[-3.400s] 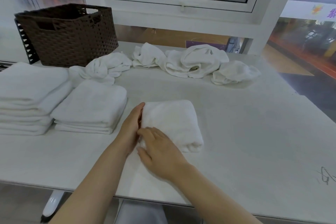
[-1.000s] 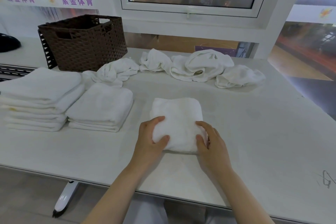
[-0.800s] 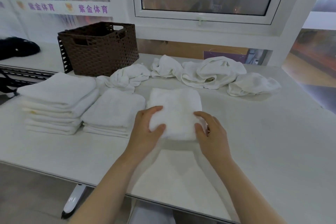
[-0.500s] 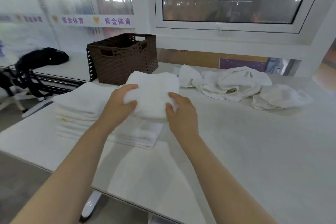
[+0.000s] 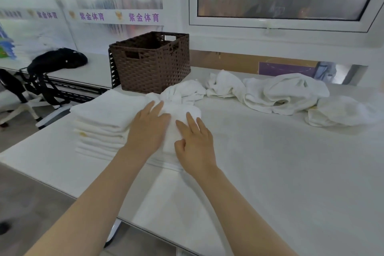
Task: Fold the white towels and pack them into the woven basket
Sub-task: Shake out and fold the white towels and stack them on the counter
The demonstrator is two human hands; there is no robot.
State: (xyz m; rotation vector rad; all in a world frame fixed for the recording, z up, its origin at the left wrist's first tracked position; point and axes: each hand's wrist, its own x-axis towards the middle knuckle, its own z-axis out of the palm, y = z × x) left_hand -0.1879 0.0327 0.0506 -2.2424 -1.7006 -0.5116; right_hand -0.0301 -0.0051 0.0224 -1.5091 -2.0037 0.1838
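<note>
— Fingers (image 5: 158, 108) flat?
— Yes; left hand (image 5: 148, 129) and right hand (image 5: 195, 143) lie spread on the folded towel (image 5: 178, 114) atop the nearer stack (image 5: 166, 162), gripping nothing.
— Next?
— Crumpled towels (image 5: 270, 93) lie beyond-right on the bench (image 5: 291, 172), likely nearer the right hand; the woven basket (image 5: 153, 64) stands behind.

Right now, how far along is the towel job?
Done: folded towels sit in two stacks, a taller stack and a shorter stack beside it. In hand: the left hand and right hand press flat on the top towel of the shorter stack. Left: the crumpled towels behind are unfolded, and no towel shows in the woven basket.
</note>
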